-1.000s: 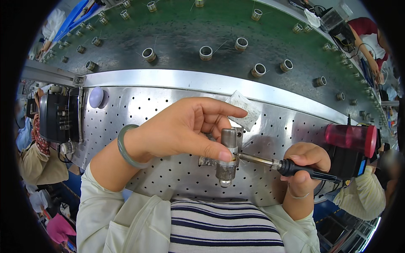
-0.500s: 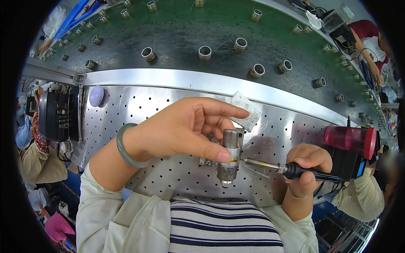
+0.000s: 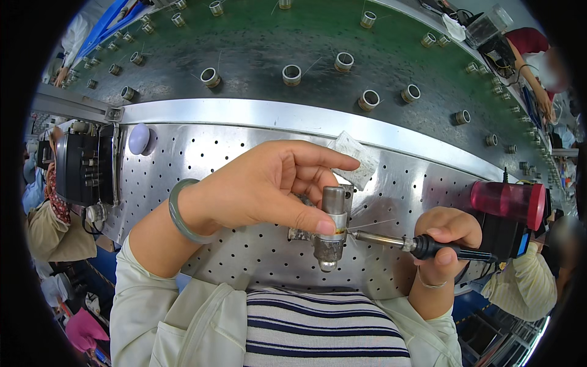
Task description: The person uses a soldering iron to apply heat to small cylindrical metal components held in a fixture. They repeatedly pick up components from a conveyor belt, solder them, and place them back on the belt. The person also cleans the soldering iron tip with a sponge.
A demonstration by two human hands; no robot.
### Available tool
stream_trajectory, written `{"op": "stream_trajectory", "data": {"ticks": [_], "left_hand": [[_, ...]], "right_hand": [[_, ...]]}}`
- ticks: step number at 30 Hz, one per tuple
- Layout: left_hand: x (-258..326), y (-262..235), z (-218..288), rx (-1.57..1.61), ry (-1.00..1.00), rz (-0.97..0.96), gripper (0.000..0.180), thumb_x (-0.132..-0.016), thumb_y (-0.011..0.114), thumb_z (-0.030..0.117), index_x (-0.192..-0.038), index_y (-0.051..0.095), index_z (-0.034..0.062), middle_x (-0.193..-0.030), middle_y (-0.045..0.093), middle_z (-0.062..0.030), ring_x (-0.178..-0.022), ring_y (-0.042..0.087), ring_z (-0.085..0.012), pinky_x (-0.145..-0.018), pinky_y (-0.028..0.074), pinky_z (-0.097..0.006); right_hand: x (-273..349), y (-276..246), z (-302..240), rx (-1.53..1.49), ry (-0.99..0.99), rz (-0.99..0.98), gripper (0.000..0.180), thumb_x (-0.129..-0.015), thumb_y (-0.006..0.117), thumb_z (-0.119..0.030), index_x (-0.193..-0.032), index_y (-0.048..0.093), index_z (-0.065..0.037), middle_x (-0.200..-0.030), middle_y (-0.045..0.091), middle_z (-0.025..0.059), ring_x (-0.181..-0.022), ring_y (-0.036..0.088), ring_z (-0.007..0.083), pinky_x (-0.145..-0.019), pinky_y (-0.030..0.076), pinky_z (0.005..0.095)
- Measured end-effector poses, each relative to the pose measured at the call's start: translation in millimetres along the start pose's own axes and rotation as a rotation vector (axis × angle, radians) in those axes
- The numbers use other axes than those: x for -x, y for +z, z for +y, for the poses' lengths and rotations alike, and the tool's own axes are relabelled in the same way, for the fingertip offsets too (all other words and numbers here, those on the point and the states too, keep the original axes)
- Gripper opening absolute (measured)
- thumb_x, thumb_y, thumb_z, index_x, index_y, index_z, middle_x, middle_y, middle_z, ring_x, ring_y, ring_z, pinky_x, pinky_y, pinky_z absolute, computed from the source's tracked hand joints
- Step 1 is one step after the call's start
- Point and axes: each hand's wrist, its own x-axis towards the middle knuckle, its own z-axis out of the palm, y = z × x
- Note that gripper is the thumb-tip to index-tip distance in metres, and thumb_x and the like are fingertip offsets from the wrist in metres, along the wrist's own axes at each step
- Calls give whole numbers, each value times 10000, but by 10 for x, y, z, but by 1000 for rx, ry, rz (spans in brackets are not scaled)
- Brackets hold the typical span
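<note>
In front of me a short metal ring (image 3: 336,223) with a brownish band sits around an upright, round-ended steel post (image 3: 333,200). My left hand (image 3: 269,183) grips the ring: the thumb presses its near side, the index finger stretches out above the post, and the other fingers are partly hidden behind it. A soldering iron (image 3: 422,246) with a black handle lies in the closed fingers of my right hand (image 3: 449,241). Its tip is at the ring's right side, touching or very close. A thin wire (image 3: 379,223) runs out to the right from the ring.
Beyond the perforated metal bench (image 3: 244,137) and its pale rail (image 3: 257,115) runs a green belt (image 3: 257,37) with several metal rings. A stained pad (image 3: 354,156) lies behind the post. A purple egg-shaped object (image 3: 139,139) is at left, a pink canister (image 3: 507,203) at right.
The thin wire has swung from pointing down-right to slightly up-right. Rings on the belt have shifted slightly left. Both hands have hardly moved.
</note>
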Motion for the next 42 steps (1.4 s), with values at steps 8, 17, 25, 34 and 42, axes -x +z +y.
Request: {"op": "stream_trajectory", "data": {"ticks": [8,17,25,34,42], "left_hand": [[-1,7,1,7,-11,13,750,-664,778,-56,-1331,438,-72,-1003,624,-118,-893,612,-131,-782,535,-225],[-2,-4,-7,21,-5,-5,747,-666,777,-45,-1333,441,-69,-999,630,-141,-900,617,-139,-776,535,-222],[-4,-14,-13,26,-5,-8,744,-668,776,-48,-1334,444,-64,-1001,635,-143,-908,620,-146,-774,532,-223],[-8,-13,-1,39,-13,-14,747,-669,773,-54,-1338,440,-61,-1003,639,-145,-926,620,-153,-781,533,-227],[21,12,15,19,-12,-8,740,-683,761,-66,-1344,429,-64,-1013,616,-131,-977,590,-162,-784,540,-235]], "right_hand": [[-5,30,-13,76,-9,34,237,-764,746,-69,-861,575,63,-641,604,117,-478,583,162,-455,464,246],[4,-4,-2,72,-15,0,236,-749,753,-70,-854,581,52,-653,614,127,-490,590,170,-473,465,251],[-1,-23,16,70,-24,-40,253,-740,757,-63,-880,592,68,-662,621,135,-493,597,181,-467,463,259],[-13,-20,8,76,-17,-68,236,-746,748,-50,-890,606,72,-646,619,131,-481,594,182,-454,460,261],[-14,-14,26,74,-49,-81,240,-752,741,-50,-906,608,76,-641,616,135,-474,595,186,-446,461,264]]}}
